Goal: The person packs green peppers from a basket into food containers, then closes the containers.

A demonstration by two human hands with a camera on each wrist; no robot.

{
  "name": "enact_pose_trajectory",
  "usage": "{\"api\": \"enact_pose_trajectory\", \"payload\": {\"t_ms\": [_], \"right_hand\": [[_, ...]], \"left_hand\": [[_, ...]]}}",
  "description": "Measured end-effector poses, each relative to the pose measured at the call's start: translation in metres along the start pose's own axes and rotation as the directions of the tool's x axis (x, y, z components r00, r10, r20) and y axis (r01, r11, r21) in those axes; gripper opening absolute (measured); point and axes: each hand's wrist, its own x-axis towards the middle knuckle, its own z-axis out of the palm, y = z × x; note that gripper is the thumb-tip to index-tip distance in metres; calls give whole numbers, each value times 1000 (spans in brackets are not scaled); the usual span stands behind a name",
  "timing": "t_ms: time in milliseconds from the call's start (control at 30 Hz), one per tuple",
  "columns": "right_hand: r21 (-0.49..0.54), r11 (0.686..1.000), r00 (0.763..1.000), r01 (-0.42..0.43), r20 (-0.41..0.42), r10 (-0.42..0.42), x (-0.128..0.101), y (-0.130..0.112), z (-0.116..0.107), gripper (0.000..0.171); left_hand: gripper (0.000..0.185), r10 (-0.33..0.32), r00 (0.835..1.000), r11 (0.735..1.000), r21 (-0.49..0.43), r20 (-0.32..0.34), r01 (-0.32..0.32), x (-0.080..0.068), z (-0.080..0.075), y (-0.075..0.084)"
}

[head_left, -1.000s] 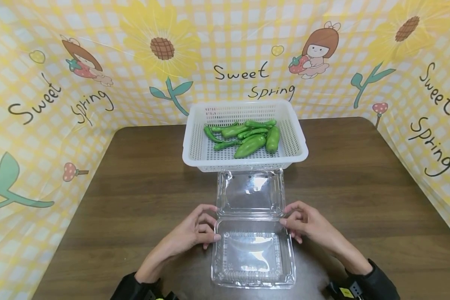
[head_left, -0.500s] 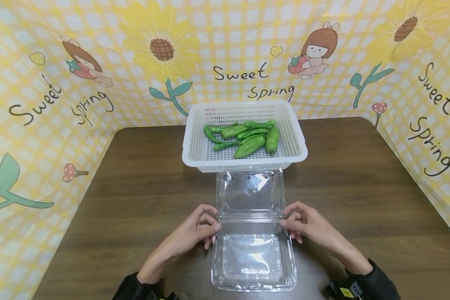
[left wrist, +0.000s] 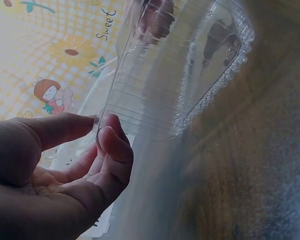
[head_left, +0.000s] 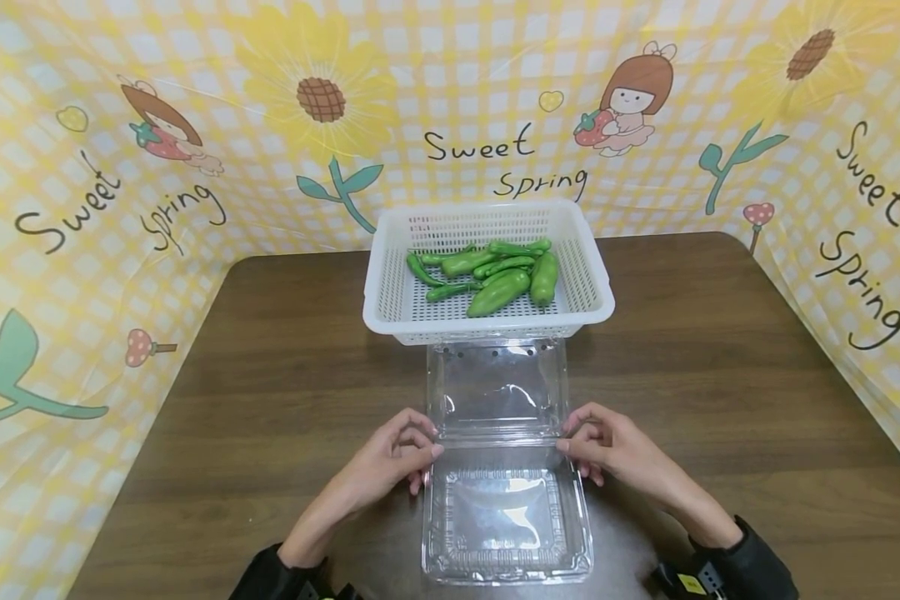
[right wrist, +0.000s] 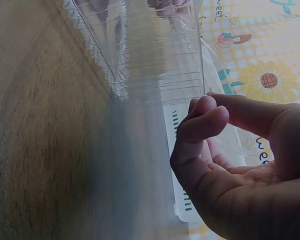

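While both of my hands worked at the hinge of a clear clamshell (head_left: 504,467), I saw it lying open on a brown table (head_left: 720,375), just in front of me at the middle. My left hand (head_left: 393,458) pinched the left rim at the fold between thumb and forefinger; the left wrist view showed the thin plastic edge caught between those fingertips (left wrist: 106,131). My right hand (head_left: 607,450) mirrored it on the right rim, thumb and forefinger (right wrist: 202,117) curled together at the edge, though in that view I could not tell whether the plastic sat fully between them. The lid (head_left: 495,387) lay flat away from me, its far edge touching or tucked just under a white basket (head_left: 390,283) that held green peppers (head_left: 506,275). The tray (head_left: 506,521) sat nearest my body. A yellow checked backdrop (head_left: 82,208) with sunflowers stood around the table. To do this step well, I judged that the pinches should stay light and even on both sides, since the thin plastic would buckle or skid under a one-sided pull. I also judged that pressing the fold down flat would keep the lid from springing back over the tray, and that the basket should not be nudged.
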Motion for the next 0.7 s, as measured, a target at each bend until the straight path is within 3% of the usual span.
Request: {"api": "enact_pose_trajectory", "payload": {"t_ms": [367, 700], "right_hand": [[-21, 999, 999, 35, -1, -35, 3, -4, 1, 34], [-87, 995, 999, 45, -7, -46, 8, -6, 3, 31]], "left_hand": [[26, 15, 998, 995, 96, -60, -9, 2, -1, 0], [25, 37, 995, 994, 105, -96, -27, 4, -3, 1]]}}
